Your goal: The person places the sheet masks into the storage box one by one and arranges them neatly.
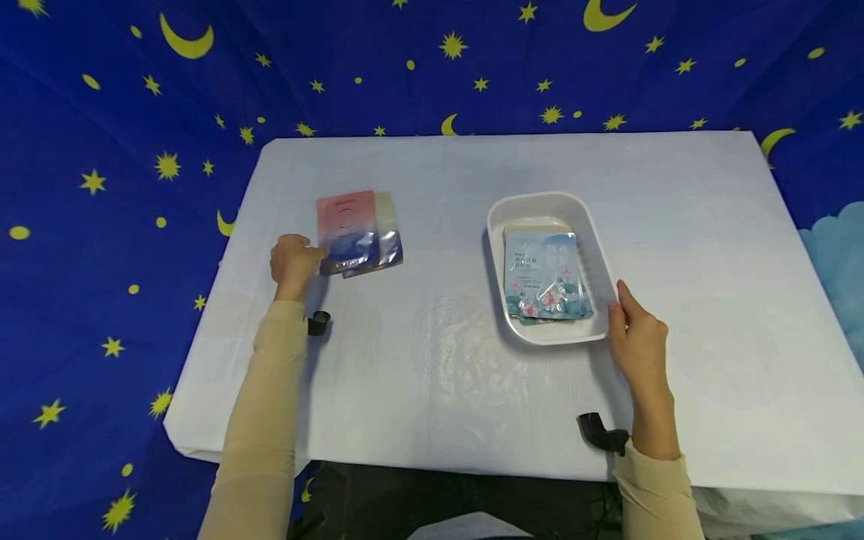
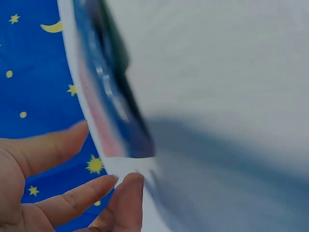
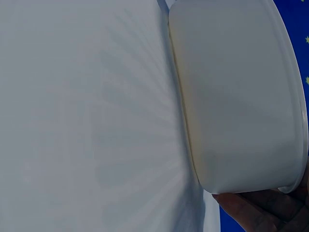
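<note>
A pink-to-blue face mask packet (image 1: pixel 346 229) lies partly over a cream-and-blue packet (image 1: pixel 389 225) on the left of the white table. At its lower left corner is my left hand (image 1: pixel 295 262). In the left wrist view, the thumb (image 2: pixel 58 147) and fingertips are spread apart, with the packet's edge (image 2: pixel 108 130) just beyond them. My right hand (image 1: pixel 637 337) holds a white plastic tray (image 1: pixel 594 247) by its near right corner. Light blue packets (image 1: pixel 547 274) with pink flowers lie stacked inside it.
A white cloth (image 1: pixel 432 360) covers the table. Behind it and to the left hangs a dark blue backdrop (image 1: pixel 378 45) with yellow stars and moons. Black wrist camera mounts (image 1: pixel 601 433) jut out from both wrists.
</note>
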Action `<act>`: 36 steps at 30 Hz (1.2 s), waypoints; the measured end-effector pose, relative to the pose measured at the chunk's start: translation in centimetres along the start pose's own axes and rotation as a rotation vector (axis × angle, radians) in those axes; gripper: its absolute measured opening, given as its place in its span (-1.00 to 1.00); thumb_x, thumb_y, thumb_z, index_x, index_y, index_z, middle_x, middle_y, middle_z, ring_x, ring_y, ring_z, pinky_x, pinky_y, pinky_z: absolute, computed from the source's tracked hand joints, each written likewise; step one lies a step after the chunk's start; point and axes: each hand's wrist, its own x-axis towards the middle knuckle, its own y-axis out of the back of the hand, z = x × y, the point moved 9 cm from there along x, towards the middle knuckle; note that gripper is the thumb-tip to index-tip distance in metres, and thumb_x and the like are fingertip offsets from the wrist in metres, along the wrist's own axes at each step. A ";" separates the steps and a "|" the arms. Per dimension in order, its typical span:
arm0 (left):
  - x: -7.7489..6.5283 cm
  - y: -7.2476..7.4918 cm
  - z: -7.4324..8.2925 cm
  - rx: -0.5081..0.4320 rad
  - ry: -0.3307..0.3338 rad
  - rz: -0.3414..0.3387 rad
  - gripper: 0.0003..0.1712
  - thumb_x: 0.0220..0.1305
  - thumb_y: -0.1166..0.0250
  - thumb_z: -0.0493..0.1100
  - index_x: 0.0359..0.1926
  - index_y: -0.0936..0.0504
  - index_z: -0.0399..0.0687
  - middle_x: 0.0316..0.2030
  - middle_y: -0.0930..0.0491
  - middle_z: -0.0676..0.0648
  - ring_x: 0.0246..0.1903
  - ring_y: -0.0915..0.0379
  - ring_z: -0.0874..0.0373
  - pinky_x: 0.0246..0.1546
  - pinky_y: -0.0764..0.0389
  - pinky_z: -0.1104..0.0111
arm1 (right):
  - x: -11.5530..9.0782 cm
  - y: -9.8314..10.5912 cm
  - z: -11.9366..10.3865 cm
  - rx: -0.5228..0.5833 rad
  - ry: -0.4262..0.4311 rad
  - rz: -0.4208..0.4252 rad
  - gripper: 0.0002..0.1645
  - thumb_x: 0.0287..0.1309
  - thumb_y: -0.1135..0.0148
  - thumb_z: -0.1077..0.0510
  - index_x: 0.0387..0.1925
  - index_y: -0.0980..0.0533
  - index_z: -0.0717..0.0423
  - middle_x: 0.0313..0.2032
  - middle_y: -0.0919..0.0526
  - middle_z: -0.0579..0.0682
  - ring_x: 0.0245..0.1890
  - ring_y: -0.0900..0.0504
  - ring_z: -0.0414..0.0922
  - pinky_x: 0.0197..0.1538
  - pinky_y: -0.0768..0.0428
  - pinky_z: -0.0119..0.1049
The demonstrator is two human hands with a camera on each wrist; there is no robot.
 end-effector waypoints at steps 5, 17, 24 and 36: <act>0.6 -1.4 -0.2 0.071 -0.027 0.002 -0.53 -0.15 -0.37 0.07 -0.60 -0.35 -0.20 -0.51 -0.31 -0.16 -0.41 -0.24 0.01 -0.60 -0.29 0.25 | -0.1 0.1 0.0 0.001 0.001 0.000 -0.56 0.18 0.04 0.21 0.11 -0.36 0.24 -0.18 -0.56 0.35 -0.52 -0.51 0.09 -0.53 -0.39 -0.23; 1.0 -2.2 -0.3 -0.019 0.023 -0.034 -0.39 -0.21 -0.41 0.02 -0.18 -0.53 -0.34 -0.16 -0.53 -0.31 -0.15 -0.41 -0.14 -0.10 -0.45 0.10 | -0.1 0.4 0.1 0.019 -0.028 -0.005 -0.55 0.21 0.07 0.17 0.13 -0.34 0.22 -0.08 -0.50 0.34 -0.28 -0.58 0.25 -0.37 -0.51 0.07; 1.1 -2.0 -0.7 -0.037 0.047 -0.020 -0.46 -0.17 -0.35 -0.04 -0.16 -0.55 -0.33 -0.15 -0.55 -0.29 -0.18 -0.41 -0.10 -0.11 -0.46 0.14 | 0.0 0.1 0.0 0.016 -0.031 -0.009 -0.55 0.21 0.06 0.18 0.13 -0.34 0.22 -0.09 -0.50 0.34 -0.32 -0.59 0.21 -0.37 -0.51 0.04; 1.3 -1.7 -2.6 -0.064 0.132 0.042 -0.62 -0.16 -0.20 -0.17 -0.24 -0.60 -0.26 -0.20 -0.58 -0.26 -0.22 -0.46 -0.10 -0.28 -0.51 0.16 | 0.0 -0.2 0.0 0.014 -0.018 -0.015 -0.55 0.21 0.06 0.19 0.13 -0.34 0.23 -0.07 -0.49 0.33 -0.31 -0.59 0.19 -0.38 -0.52 0.03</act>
